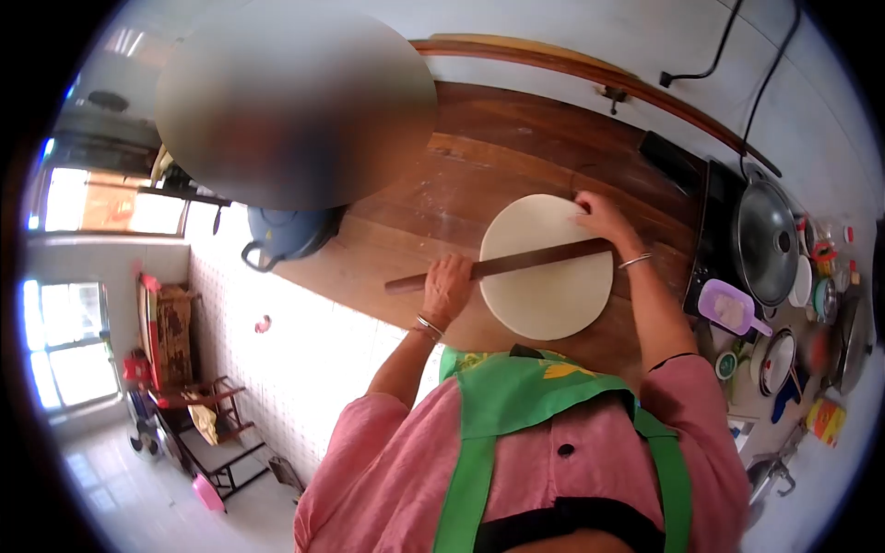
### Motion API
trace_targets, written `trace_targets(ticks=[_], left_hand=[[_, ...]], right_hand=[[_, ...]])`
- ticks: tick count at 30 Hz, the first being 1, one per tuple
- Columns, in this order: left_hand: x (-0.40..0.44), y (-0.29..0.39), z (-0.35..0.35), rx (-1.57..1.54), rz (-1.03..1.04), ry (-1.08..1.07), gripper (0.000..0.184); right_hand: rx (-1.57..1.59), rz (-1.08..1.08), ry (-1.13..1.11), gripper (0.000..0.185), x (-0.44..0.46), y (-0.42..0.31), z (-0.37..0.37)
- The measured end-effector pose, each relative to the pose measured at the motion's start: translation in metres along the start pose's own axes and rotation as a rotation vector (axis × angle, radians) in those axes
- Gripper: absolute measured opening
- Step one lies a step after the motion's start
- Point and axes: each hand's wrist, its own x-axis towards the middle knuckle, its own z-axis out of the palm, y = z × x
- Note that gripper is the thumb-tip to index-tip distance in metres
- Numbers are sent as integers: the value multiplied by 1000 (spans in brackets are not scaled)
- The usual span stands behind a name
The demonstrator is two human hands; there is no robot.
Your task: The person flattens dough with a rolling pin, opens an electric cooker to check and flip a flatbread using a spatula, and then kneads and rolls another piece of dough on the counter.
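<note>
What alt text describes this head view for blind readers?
The left hand rests on a brown wooden rolling pin across a round cream dough sheet on a brown wooden counter; the right hand touches the sheet's edge.

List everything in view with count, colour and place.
Worktop: one, brown, centre
Dough sheet: one, cream, on the worktop
Rolling pin: one, brown, across the dough sheet
Pot: one, blue-grey, left, partly blurred
Lidded pan: one, grey, right
Scoop: one, lilac, right
Wooden furniture: count unclear, brown, lower left
Windows: at least two, bright, far left
Cables: two, black, upper right
Other kitchenware: uncounted, mixed colours, far right
Shirt: one, pink, worn
Apron: one, green, worn
Left grip: one, over rolling pin
Right grip: one, at dough edge
</note>
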Motion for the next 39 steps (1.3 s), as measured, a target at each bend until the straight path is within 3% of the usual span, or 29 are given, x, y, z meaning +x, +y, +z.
trace_targets(ticks=[2, 4, 5, 6, 7, 9, 11, 16, 18, 20, 22, 24, 27, 30, 32, 34, 39], left_hand=[[-31, 13, 2, -43, -45, -9, 21], [-65, 23, 9, -149, -91, -79, 22], [-85, 23, 17, -128, -46, -53, 23], [-115, 15, 52, -61, 37, 104, 26], [-125, 24, 48, -125, 0, 80, 30], [-135, 35, 29, -199, -44, 60, 35], [-142, 41, 21, -293, -108, -69, 39], [-149, 31, 17, -295, -122, 19, 39], [-149, 26, 8, -297, -134, 9, 39], [-149, 22, -1, -272, -221, -8, 23], [-155, 14, -9, -293, -244, 10, 22], [-159, 7, -8, -278, -354, 8, 24], [-153, -5, -21, -272, -465, 60, 28], [-145, -20, -32, -210, -533, 26, 31], [-138, -24, -34, -224, -536, 48, 32], [-130, -28, -33, -241, -509, 76, 33], [-113, -26, -16, -314, -345, 15, 31]], right_hand=[[209, 76, -55, 26, -5, 53, 6], [195, 236, -248, 23, -26, 72, -3], [398, 278, -301, 23, -45, 64, -6], [600, 328, -352, 25, -66, 55, -7], [585, 317, -366, 25, -76, 50, -2], [1046, 552, -267, 31, -91, 41, 7], [1018, 566, -231, 34, -78, 41, 19], [787, 512, -256, 38, -3, 8, 48], [663, 387, -593, 37, 29, -44, 54], [445, 206, -723, 36, 68, -78, 73], [75, 0, -902, 35, 123, -98, 109], [-86, -124, -990, 33, 163, -130, 135], [-14, -17, -993, 34, 211, -164, 155], [141, -78, -931, 32, 267, -147, 147], [398, 53, -705, 35, 272, -124, 125], [286, 31, -677, 38, 263, -111, 90], [601, 240, -650, 39, 167, -54, 68]])
